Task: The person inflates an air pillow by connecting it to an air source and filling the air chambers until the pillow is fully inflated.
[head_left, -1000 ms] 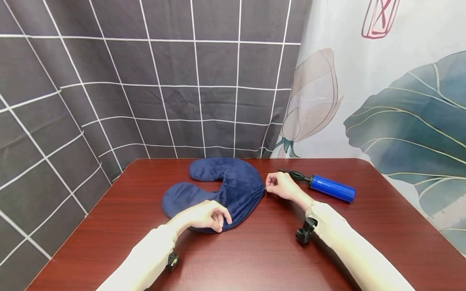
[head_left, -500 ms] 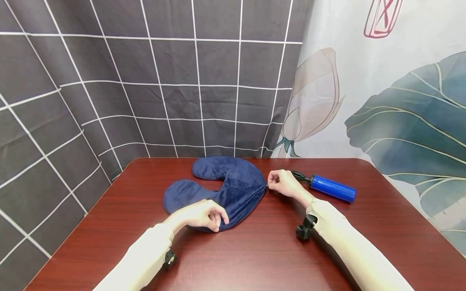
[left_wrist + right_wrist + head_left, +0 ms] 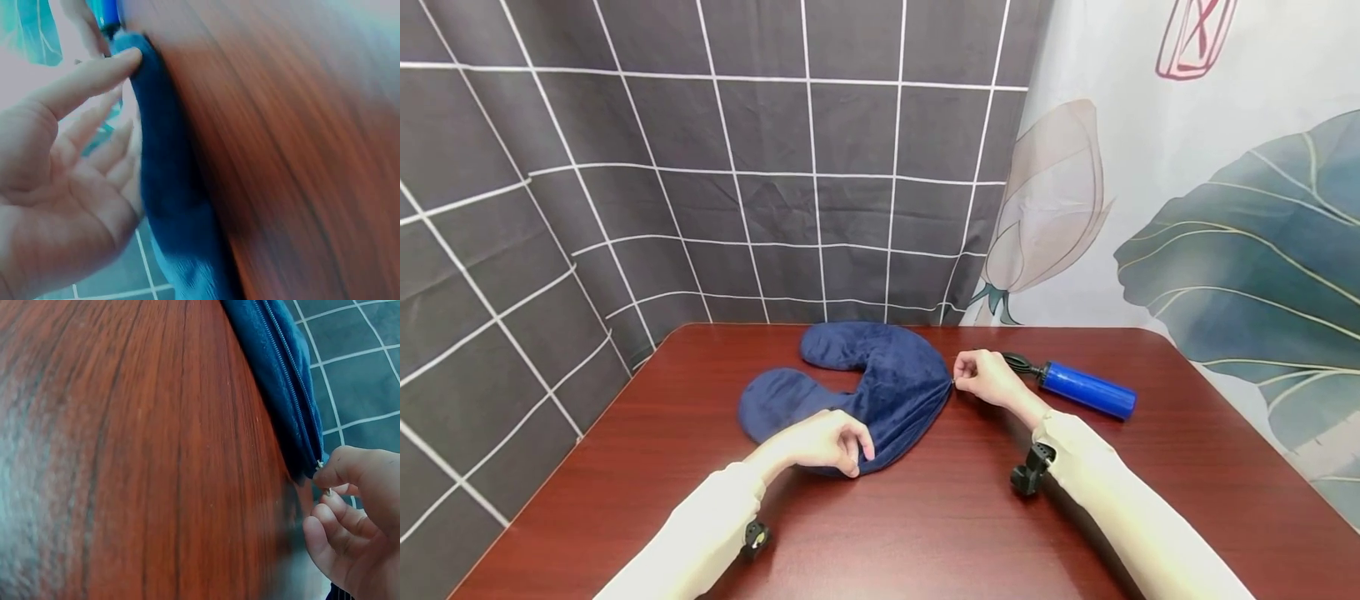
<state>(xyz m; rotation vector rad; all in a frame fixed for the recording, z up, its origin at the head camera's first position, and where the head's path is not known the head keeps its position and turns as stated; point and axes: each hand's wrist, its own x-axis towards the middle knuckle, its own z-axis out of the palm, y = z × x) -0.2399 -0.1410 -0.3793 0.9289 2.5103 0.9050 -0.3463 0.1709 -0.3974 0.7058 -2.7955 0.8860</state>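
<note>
A navy plush U-shaped neck pillow (image 3: 898, 362) lies limp on the table, its curved ends pointing left. My left hand (image 3: 823, 440) is at its near edge; in the left wrist view the thumb (image 3: 119, 65) lies against the fabric, with the other fingers on the far side. At the pillow's right tip my right hand (image 3: 988, 379) pinches a small zipper pull (image 3: 329, 492) between thumb and forefinger. Along the seam, the right wrist view shows two separated rows of zipper teeth (image 3: 284, 353) running up to the slider (image 3: 319, 465).
A blue hand pump (image 3: 1088, 390) with a coiled black hose (image 3: 1018, 363) lies just beyond my right hand. Behind the reddish-brown table (image 3: 917, 533) hang a dark grid-patterned curtain (image 3: 775, 200) and a floral one (image 3: 1150, 192).
The pillow has shifted slightly right, along with my right hand at the zipper pull. My left hand stays at the near edge; the head view has drifted a little.
</note>
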